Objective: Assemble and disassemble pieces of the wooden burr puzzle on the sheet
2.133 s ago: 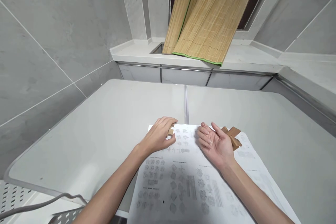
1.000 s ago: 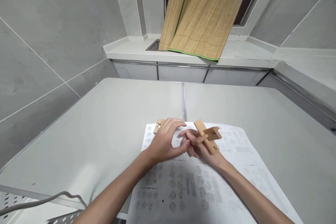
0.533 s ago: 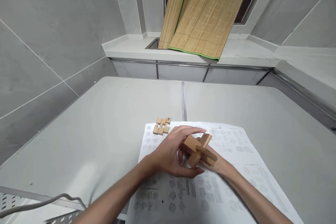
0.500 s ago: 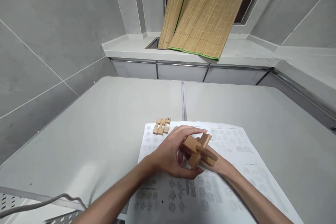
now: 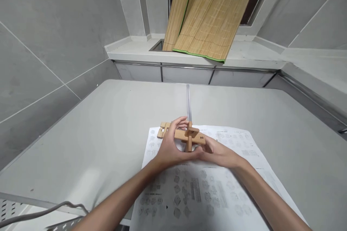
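Observation:
Both my hands hold a wooden puzzle cross of interlocked notched bars just above the printed instruction sheet. My left hand grips it from the left, fingers curled over the top. My right hand supports it from the right and below. One bar shows a printed number 2. A loose notched wooden piece lies on the table at the sheet's far-left corner, partly hidden behind my left hand.
The sheet lies on a grey table with a seam down its middle. Tiled walls stand on the left and right. A rolled bamboo mat leans on the ledge behind. A cable runs at the bottom left.
My right hand lifted the wooden cross off the sheet and my left hand left the small piece and joined it. Both hands then turned the cross and carried it farther away.

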`<act>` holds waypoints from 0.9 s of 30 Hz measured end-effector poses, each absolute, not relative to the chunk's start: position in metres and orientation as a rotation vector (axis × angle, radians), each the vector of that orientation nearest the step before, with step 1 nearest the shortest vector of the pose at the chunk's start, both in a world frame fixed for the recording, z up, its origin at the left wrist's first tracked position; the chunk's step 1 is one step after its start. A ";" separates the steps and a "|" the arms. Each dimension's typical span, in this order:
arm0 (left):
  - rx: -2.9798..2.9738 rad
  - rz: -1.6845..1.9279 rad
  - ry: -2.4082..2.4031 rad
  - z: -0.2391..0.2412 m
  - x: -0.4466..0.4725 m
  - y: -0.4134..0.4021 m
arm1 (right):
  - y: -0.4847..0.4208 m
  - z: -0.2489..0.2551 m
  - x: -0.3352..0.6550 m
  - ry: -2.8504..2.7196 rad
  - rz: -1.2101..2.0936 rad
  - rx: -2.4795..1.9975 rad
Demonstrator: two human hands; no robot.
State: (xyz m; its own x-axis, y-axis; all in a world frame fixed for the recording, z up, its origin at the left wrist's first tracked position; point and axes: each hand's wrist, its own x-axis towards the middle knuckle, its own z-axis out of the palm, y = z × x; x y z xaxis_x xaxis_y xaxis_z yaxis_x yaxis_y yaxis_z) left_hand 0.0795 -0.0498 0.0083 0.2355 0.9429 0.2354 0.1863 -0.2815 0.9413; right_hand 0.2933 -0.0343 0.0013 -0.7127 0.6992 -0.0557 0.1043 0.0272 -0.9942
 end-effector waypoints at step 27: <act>2.248 0.825 1.126 -0.013 0.078 -0.037 | -0.029 -0.016 0.296 -1.320 1.718 -1.071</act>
State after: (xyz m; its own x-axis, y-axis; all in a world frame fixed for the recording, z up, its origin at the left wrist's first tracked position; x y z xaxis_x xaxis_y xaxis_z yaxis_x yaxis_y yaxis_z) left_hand 0.0776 -0.0367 -0.0131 0.4766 0.8280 0.2955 0.5314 -0.5391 0.6535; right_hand 0.2957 -0.0293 -0.0161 -0.4055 0.8943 -0.1890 -0.0479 -0.2272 -0.9727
